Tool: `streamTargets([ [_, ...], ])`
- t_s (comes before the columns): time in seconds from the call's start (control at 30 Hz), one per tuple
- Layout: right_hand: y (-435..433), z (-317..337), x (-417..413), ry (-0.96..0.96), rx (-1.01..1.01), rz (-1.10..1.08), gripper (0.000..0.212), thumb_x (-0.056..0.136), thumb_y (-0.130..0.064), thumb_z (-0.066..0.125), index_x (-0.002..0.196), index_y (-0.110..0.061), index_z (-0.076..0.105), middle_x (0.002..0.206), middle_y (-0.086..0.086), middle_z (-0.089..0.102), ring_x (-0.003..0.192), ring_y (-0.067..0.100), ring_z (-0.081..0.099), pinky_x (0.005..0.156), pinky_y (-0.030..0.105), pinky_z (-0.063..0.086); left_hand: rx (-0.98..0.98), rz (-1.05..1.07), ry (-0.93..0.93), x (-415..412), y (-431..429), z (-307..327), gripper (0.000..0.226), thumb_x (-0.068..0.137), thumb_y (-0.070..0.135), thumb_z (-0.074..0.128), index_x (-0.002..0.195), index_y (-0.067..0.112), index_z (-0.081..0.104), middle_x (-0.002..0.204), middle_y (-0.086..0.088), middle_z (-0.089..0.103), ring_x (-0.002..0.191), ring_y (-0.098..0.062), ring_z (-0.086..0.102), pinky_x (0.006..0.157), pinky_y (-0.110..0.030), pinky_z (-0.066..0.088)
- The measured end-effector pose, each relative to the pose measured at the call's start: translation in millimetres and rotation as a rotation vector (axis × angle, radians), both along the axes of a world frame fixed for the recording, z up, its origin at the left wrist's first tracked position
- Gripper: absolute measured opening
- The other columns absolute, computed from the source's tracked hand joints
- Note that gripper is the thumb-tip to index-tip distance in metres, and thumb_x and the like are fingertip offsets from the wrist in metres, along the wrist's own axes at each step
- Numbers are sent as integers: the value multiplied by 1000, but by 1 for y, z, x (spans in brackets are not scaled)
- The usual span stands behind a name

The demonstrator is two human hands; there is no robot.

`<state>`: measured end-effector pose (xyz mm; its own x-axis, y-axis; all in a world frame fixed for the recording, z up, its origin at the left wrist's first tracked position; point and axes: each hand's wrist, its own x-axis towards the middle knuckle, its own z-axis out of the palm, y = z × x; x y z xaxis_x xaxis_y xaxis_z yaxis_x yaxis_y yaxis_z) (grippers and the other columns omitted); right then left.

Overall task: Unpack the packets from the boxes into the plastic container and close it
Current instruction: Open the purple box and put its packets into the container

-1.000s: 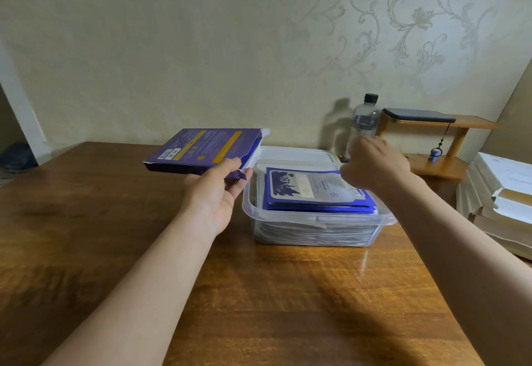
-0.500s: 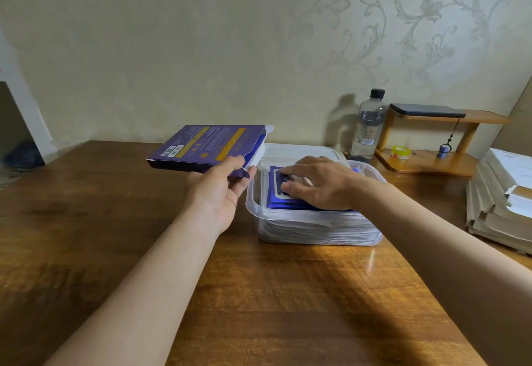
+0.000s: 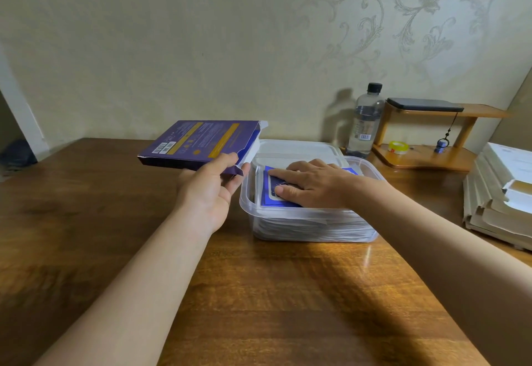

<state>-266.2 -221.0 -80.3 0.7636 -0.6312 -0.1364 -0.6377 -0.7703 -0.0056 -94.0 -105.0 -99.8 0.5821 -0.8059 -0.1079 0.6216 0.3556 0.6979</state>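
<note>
R hand [image 3: 313,185] is found lowered vs 1 s ago. Then it was raised and curled above the far R corner of the plastic container [image 3: 316,228]; now it is laid palm-down inside it. Vs 0.5 s ago, little change: the hand was already on the stack, and the fingers are now stretched a bit straighter.

Pose, R: forearm is brought in from the R and the wrist crosses the container's R rim. Fingers are straight, slightly spread and pointed L, pressed flat on the top packet. Nothing is gripped.

Packets [image 3: 269,192]: a blue-edged stack is seen in the container, up to approx. rim level. More pale packets are visible through the clear wall below.

Pose, L: L hand [image 3: 210,190] is held out just L of the container, in nearly the same spot as in both earlier frames. The purple box [image 3: 201,142] is pinched at its near R corner, thumb on top and fingers underneath. The box is kept off the table [image 3: 259,293], approx. level, with its open flap end turned toward the container's L rim.

Lid [image 3: 293,146] is lying flat just behind the container, so the container is not closed.

Bkgd: a water bottle [image 3: 365,123] stands at the wall. Next to it is a small wooden shelf [image 3: 426,161] with a yellow tape roll [image 3: 398,147]. A pale stack [image 3: 501,192] sits at far R.
</note>
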Motion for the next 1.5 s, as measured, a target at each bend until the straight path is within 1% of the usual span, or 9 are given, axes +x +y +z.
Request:
streamTargets([
  [0.23, 0, 1, -1, -23, 3, 7, 62, 93, -74, 20, 151, -52, 17, 158, -5, 30, 142, 28, 27, 114, 53, 23, -9, 3, -19, -2, 1, 1, 41, 86, -4, 74, 118, 15, 57, 122, -16, 65, 113, -31, 65, 87, -48, 62],
  [0.43, -2, 15, -16, -147, 16, 0, 65, 92, -74, 22, 151, -49, 28, 159, -2, 31, 145, 25, 26, 118, 49, 19, -7, -2, -44, -1, 1, -1, 39, 87, -2, 74, 116, 16, 56, 123, -16, 64, 113, -30, 65, 88, -48, 62],
  [0.63, -3, 7, -21, -37, 29, 21, 65, 88, -78, 19, 149, -58, 12, 161, -4, 26, 146, 26, 24, 116, 53, 21, 1, 8, -57, -2, 1, -1, 41, 86, -1, 74, 118, 16, 56, 123, -15, 64, 111, -30, 65, 87, -47, 62],
  [0.93, -6, 3, -18, 4, 25, 27, 63, 90, -76, 15, 150, -58, 7, 160, -6, 26, 143, 26, 26, 112, 50, 23, -4, 6, -58, 1, -1, -2, 45, 86, -1, 75, 124, 15, 55, 123, -15, 65, 112, -30, 67, 86, -46, 62],
  [1.1, -8, 2, -18, -11, 23, 22, 63, 91, -76, 18, 151, -57, 11, 159, -6, 28, 142, 26, 27, 113, 50, 22, -17, -8, -40, 0, 0, -2, 40, 86, -3, 74, 118, 15, 57, 125, -16, 65, 114, -32, 65, 84, -46, 63],
  [1.23, -5, 5, -19, -207, 72, 20, 66, 90, -75, 30, 148, -44, 37, 148, -4, 46, 133, 20, 42, 109, 42, 33, -23, -16, 7, 1, 3, 3, 45, 86, -3, 74, 124, 13, 56, 124, -18, 65, 114, -33, 65, 84, -47, 63],
  [1.3, -1, 8, -21, -355, 82, -13, 57, 93, -68, 41, 135, -34, 58, 136, -2, 57, 123, 16, 51, 105, 37, 39, -22, -16, 32, 1, 5, 4, 49, 85, -3, 75, 128, 12, 56, 124, -18, 64, 113, -33, 65, 81, -45, 63],
  [1.43, 7, 15, -11, -626, -34, -105, 22, 95, -36, 60, 107, -23, 73, 106, -5, 72, 98, 12, 64, 90, 38, 54, -43, -20, 74, 0, 5, 8, 52, 85, -5, 74, 130, 10, 55, 124, -20, 65, 111, -34, 67, 76, -42, 64],
  [1.5, 17, 20, 4, -819, 41, -93, 14, 93, -22, 62, 97, -17, 75, 89, -1, 75, 82, 17, 68, 82, 39, 56, -50, -12, 80, -1, 6, 9, 51, 85, -6, 74, 130, 9, 56, 122, -20, 66, 107, -34, 69, 75, -42, 64],
])
